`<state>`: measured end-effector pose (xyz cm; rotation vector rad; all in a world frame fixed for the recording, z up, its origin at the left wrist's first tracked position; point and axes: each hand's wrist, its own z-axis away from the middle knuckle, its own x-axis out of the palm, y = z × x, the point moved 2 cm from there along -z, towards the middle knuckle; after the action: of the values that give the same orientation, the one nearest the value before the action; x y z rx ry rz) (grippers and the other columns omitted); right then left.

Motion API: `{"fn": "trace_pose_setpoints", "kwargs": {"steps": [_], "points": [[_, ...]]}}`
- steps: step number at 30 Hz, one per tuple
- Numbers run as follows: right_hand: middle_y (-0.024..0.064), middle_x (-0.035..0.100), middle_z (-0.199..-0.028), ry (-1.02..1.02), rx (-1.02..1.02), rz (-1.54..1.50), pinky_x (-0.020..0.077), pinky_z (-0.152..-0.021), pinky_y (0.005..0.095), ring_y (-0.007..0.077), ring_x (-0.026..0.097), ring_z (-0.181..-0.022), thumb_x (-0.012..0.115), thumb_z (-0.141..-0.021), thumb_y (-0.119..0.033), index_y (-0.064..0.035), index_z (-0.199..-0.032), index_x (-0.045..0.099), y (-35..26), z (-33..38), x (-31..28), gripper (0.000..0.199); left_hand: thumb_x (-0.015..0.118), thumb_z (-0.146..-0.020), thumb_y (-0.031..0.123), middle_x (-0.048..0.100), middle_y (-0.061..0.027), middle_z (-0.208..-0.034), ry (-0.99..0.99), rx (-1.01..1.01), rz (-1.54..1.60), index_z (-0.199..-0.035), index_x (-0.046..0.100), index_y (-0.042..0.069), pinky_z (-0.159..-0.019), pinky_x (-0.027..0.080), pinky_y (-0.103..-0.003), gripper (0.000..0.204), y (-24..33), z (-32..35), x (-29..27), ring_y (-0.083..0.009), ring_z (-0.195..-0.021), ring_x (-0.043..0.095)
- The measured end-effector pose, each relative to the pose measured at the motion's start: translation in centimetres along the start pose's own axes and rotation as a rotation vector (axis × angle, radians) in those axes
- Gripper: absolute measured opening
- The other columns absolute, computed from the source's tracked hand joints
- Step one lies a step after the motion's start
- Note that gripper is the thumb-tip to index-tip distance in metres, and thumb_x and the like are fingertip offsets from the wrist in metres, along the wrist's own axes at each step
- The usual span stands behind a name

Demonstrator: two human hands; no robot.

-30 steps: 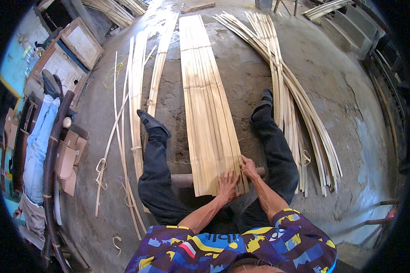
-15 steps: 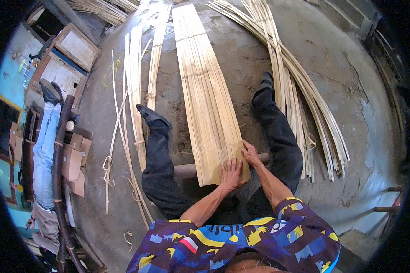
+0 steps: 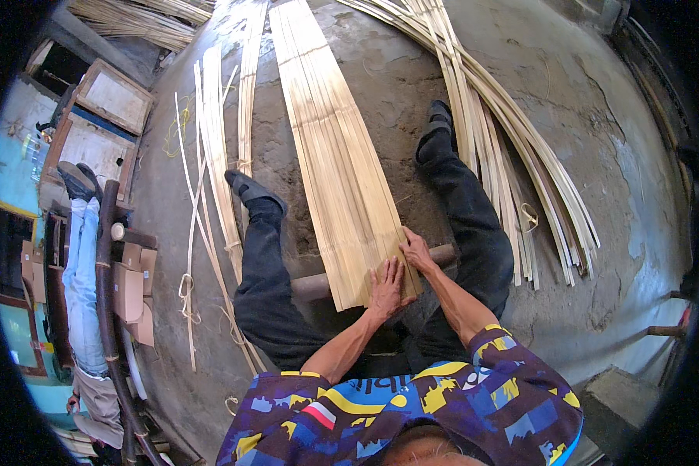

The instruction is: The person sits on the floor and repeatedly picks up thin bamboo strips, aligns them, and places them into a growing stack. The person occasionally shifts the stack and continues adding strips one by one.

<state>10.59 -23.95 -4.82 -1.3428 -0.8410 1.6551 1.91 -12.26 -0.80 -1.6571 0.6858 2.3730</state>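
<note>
A long, pale flattened bamboo panel (image 3: 342, 163), made of strips lying side by side, stretches away from me between my outstretched legs. Its near end rests over a brown pole (image 3: 312, 286) lying crosswise on the floor. My left hand (image 3: 386, 291) lies flat on the near end, fingers spread. At the panel's right edge, my right hand (image 3: 417, 250) is closed, its fingers bent over the edge; the undersides of those fingers are hidden.
Bundles of bamboo strips lie on the floor to the left (image 3: 213, 147) and right (image 3: 481, 132). Cardboard boxes (image 3: 130, 291) stand by a dark bamboo pole (image 3: 106, 272) at left, where another person (image 3: 83, 295) is. A concrete block (image 3: 617, 400) is at lower right.
The view has shifted slightly, so the floor scene sits a little left. Both hands stay at the panel's near end; the left fingers are a bit straighter.
</note>
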Motion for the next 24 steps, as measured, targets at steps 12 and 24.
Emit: {"fn": "trace_pose_setpoints", "kwargs": {"steps": [12, 24], "points": [[0.0186, 0.05, -0.109, -0.051, -0.01, -0.013, 0.0382, -0.083, 0.0298, 0.0237, 0.05, -0.099, 0.046, -0.075, -0.008, -0.0004, -0.117, 0.04, 1.0, -0.1, 0.1, 0.044, 0.056, -0.066, 0.052, 0.012, -0.0124, -0.136, 0.051, 0.031, 0.013, -0.129, 0.017, 0.005, -0.095, 0.011, -0.054, 0.088, -0.2, 0.4, -0.6, -0.0268, -0.125, 0.01], [0.0193, 0.048, -0.091, 0.088, -0.11, 0.27, 0.0409, -0.073, 0.034, 0.0288, 0.05, -0.082, 0.054, -0.074, -0.013, 0.0001, -0.12, 0.033, 1.3, 1.3, -0.8, 0.053, 0.056, -0.066, 0.05, 0.014, -0.0131, -0.135, 0.094, 0.06, 0.148, -0.128, 0.018, 0.003, -0.098, 0.008, -0.051, 0.086, -1.0, 0.5, -0.3, -0.0284, -0.125, 0.01]]}}
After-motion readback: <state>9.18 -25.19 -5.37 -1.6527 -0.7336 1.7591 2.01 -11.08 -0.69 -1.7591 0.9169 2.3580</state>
